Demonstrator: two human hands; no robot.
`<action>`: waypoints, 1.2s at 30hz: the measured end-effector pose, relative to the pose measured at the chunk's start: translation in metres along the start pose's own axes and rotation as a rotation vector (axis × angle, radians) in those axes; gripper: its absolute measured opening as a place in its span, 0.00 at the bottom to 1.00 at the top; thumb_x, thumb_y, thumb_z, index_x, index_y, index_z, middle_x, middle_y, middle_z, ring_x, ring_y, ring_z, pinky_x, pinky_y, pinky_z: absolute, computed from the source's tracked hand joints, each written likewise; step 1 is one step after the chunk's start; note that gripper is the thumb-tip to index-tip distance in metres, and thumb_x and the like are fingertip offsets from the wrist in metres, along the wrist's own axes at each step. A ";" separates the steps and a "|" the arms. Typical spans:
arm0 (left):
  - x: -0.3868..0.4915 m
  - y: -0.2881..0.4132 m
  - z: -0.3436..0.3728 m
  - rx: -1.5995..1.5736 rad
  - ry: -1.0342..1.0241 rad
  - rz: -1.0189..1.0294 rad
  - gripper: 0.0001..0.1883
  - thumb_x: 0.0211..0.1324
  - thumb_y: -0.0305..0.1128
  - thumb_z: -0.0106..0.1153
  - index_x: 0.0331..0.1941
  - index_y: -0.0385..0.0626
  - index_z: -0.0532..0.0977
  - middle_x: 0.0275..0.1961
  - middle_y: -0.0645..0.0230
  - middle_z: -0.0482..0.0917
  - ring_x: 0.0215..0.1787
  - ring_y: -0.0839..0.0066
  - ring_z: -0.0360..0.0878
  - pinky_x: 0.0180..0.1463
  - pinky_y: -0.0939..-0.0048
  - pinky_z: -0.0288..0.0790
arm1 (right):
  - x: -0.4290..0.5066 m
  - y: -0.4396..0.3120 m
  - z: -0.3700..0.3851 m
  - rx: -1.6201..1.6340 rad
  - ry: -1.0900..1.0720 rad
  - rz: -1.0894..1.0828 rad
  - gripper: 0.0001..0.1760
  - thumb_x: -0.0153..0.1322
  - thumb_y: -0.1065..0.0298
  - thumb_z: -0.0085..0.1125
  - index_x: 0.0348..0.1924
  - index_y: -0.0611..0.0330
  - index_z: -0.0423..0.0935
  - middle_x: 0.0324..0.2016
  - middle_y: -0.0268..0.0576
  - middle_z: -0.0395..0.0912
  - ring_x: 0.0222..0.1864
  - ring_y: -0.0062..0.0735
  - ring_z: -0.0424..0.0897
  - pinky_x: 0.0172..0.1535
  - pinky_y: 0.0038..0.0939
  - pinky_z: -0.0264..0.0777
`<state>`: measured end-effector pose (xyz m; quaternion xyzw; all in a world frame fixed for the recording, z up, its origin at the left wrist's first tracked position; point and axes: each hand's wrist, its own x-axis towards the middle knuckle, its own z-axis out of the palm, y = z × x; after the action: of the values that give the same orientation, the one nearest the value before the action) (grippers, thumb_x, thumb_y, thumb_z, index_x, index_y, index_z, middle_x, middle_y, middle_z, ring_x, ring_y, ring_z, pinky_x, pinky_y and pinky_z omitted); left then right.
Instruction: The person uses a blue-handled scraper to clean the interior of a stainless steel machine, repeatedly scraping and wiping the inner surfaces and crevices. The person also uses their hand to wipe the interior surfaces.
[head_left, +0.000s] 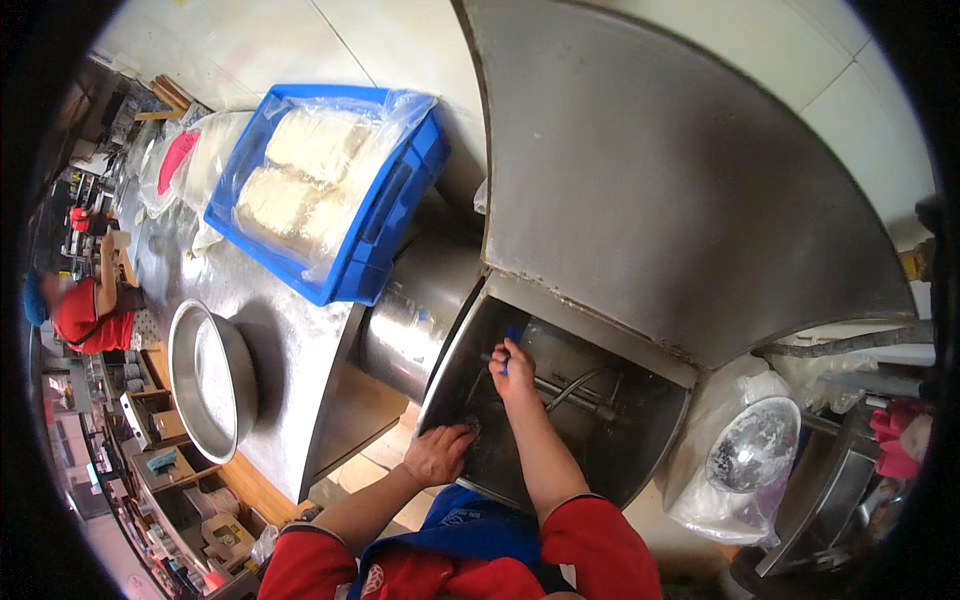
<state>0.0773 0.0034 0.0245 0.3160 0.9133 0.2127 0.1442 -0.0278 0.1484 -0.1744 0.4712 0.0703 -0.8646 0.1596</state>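
Observation:
Below me is the metal tub of a dough mixer (570, 465), with a bent metal agitator (577, 394) inside it. Its large metal lid (660, 165) is raised. My right hand (514, 369) reaches into the tub, fingers closed around a small blue tool (513, 335), which looks like a scraper. My left hand (439, 454) lies over the tub's near left rim, fingers pointing inward. A small greyish patch shows at its fingertips; whether the hand holds it is unclear.
Left of the mixer, a steel table (281, 442) carries a blue crate (390, 217) of plastic-wrapped dough and a metal basin (214, 382). At right, a floury metal bowl (754, 444) sits on a plastic-lined sack (686, 480). A co-worker in red (90, 311) stands beyond the table.

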 end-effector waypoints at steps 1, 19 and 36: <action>0.001 -0.001 0.000 0.002 0.008 0.011 0.24 0.39 0.32 0.58 0.47 0.43 0.70 0.48 0.59 0.72 0.42 0.63 0.74 0.45 0.65 0.71 | -0.001 0.001 0.008 -0.047 0.052 -0.039 0.06 0.69 0.73 0.43 0.28 0.56 0.68 0.19 0.35 0.66 0.18 0.22 0.64 0.16 0.22 0.57; 0.002 -0.001 0.001 -0.034 0.028 -0.002 0.26 0.34 0.31 0.60 0.46 0.44 0.72 0.47 0.58 0.74 0.42 0.60 0.74 0.45 0.63 0.71 | -0.012 -0.022 -0.007 -0.153 -0.031 0.115 0.06 0.70 0.68 0.51 0.30 0.56 0.64 0.21 0.36 0.64 0.18 0.22 0.64 0.17 0.22 0.55; 0.003 0.005 0.000 0.020 0.015 -0.030 0.26 0.37 0.31 0.58 0.47 0.45 0.71 0.48 0.62 0.73 0.43 0.63 0.74 0.45 0.65 0.71 | -0.046 -0.067 0.006 -2.064 0.064 -0.583 0.29 0.60 0.71 0.57 0.55 0.55 0.67 0.38 0.58 0.76 0.41 0.57 0.76 0.45 0.46 0.70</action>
<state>0.0773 0.0087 0.0267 0.3021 0.9211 0.2036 0.1373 -0.0328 0.2197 -0.1345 0.0961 0.8809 -0.3794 0.2663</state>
